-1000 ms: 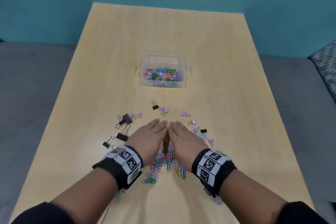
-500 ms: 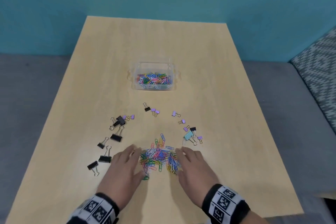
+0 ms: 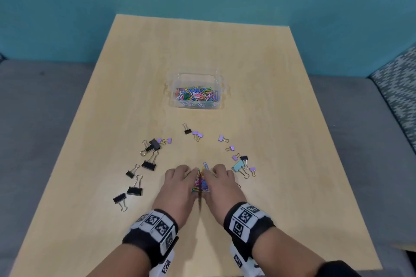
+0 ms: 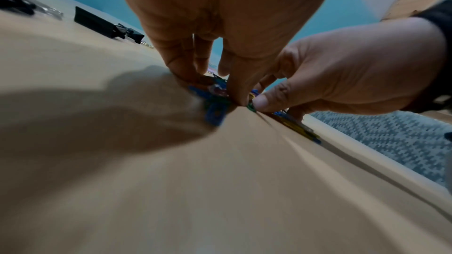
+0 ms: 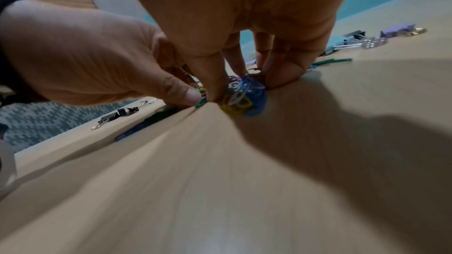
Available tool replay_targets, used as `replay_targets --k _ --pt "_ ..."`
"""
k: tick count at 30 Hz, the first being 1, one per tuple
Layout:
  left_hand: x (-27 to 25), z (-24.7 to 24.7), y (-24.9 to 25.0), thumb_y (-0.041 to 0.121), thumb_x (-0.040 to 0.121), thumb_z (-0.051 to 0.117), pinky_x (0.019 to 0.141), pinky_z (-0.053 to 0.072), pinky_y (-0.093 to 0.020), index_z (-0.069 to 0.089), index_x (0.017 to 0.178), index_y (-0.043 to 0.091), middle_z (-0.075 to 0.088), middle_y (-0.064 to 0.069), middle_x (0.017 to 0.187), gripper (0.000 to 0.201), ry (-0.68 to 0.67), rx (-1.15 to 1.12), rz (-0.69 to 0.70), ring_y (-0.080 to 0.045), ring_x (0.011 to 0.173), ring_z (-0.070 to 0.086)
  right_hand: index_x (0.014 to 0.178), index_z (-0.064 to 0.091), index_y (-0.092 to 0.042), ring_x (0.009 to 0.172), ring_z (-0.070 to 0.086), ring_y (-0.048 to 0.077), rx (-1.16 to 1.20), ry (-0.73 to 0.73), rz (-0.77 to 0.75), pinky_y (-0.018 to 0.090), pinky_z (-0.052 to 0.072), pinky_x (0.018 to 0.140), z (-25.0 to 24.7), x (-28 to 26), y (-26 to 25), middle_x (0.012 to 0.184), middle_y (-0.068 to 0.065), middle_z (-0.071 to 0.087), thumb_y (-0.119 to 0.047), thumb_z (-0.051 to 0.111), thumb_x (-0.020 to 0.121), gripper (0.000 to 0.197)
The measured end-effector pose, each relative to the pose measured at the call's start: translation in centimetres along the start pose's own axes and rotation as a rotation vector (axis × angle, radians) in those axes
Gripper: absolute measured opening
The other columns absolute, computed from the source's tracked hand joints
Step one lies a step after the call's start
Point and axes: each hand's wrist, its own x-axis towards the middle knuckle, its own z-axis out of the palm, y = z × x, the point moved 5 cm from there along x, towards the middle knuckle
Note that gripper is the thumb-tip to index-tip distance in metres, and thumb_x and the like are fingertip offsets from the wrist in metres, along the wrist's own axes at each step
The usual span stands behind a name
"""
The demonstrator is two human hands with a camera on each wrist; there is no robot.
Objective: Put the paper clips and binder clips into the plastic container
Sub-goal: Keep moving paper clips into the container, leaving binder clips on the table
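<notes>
Head view, both hands (image 3: 200,183) pinching paper clips (image 3: 201,183) (colourful)

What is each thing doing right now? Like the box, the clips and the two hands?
plastic container: upright, lid off, partly filled with colored paper clips.
paper clip pile: on the table, squeezed between both hands.
black binder clips: lying loose, left of the hands.
purple binder clips: lying loose, ahead and to the right.
left hand: fingers curled round the pile.
right hand: fingers curled round the pile.
</notes>
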Motion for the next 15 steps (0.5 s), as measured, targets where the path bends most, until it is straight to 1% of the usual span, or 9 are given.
replay_targets --k 2,4,6,8,9,11,13,15 --pt "0.5 -0.3 0.1 0.019 0.083 0.062 0.085 0.045 -0.029 0.050 0.127 0.028 0.043 0.003 0.120 0.047 0.020 0.005 -0.006 -0.018 0.106 0.034 0.124 0.043 -0.020 0.105 0.036 0.023 -0.014 0.013 -0.012 0.033 0.044 0.077 -0.1 0.6 -0.1 0.122 0.003 0.035 -0.018 0.050 0.092 0.034" --pt "0.9 -0.5 0.0 0.015 0.083 0.062 0.076 0.048 -0.032 0.057 0.116 0.025 0.045 0.003 0.109 0.035 0.039 0.016 -0.009 -0.018 0.098 0.037 0.117 0.046 -0.017 0.100 0.038 0.025 -0.037 0.003 -0.023 0.034 0.044 0.074 0.0 1.0 0.1 0.118 0.005 0.038 -0.013 0.050 0.090 0.027" --pt "1.2 -0.4 -0.3 0.011 0.081 0.063 0.070 0.048 -0.031 0.061 0.105 0.022 0.048 0.002 0.101 0.027 0.043 0.045 0.002 -0.018 0.090 0.039 0.111 0.047 -0.016 0.095 0.040 0.026 -0.073 -0.022 -0.029 0.036 0.044 0.069 0.0 1.2 0.2 0.114 0.007 0.039 -0.005 0.051 0.086 0.028" --pt "1.3 -0.2 -0.6 0.005 0.072 0.069 0.062 0.046 -0.029 0.063 0.091 0.022 0.050 0.002 0.092 0.026 0.037 0.106 0.026 -0.018 0.080 0.042 0.110 0.047 -0.014 0.092 0.040 0.026 -0.094 -0.049 -0.037 0.038 0.044 0.067 -0.1 1.2 0.2 0.112 0.008 0.039 0.003 0.050 0.079 0.035" --pt "1.3 -0.3 -0.6 0.001 0.066 0.071 0.057 0.043 -0.028 0.061 0.084 0.022 0.050 0.003 0.086 0.028 0.032 0.142 0.037 -0.017 0.073 0.041 0.110 0.047 -0.013 0.090 0.039 0.026 -0.096 -0.060 -0.042 0.038 0.043 0.066 -0.2 1.2 0.1 0.111 0.008 0.039 0.006 0.049 0.076 0.039" --pt "1.2 -0.6 -0.4 -0.005 0.057 0.071 0.048 0.032 -0.027 0.055 0.071 0.020 0.048 0.002 0.076 0.033 0.012 0.184 0.052 -0.015 0.062 0.033 0.109 0.046 -0.012 0.084 0.034 0.024 -0.096 -0.071 -0.053 0.037 0.036 0.062 -0.5 1.2 0.0 0.109 0.009 0.041 0.009 0.046 0.075 0.041" --pt "1.2 -0.8 -0.3 -0.007 0.049 0.072 0.045 0.020 -0.024 0.049 0.065 0.020 0.044 0.002 0.070 0.038 -0.017 0.188 0.064 -0.014 0.058 0.026 0.106 0.046 -0.013 0.080 0.031 0.022 -0.100 -0.085 -0.064 0.035 0.030 0.061 -0.7 1.2 0.0 0.107 0.008 0.041 0.009 0.044 0.077 0.037" --pt "1.1 -0.9 -0.3 -0.006 0.046 0.073 0.044 0.010 -0.021 0.045 0.063 0.019 0.037 0.005 0.067 0.041 -0.048 0.162 0.061 -0.014 0.055 0.026 0.104 0.044 -0.014 0.077 0.031 0.022 -0.107 -0.109 -0.071 0.034 0.028 0.061 -0.8 1.2 0.0 0.104 0.007 0.041 0.008 0.046 0.079 0.033"
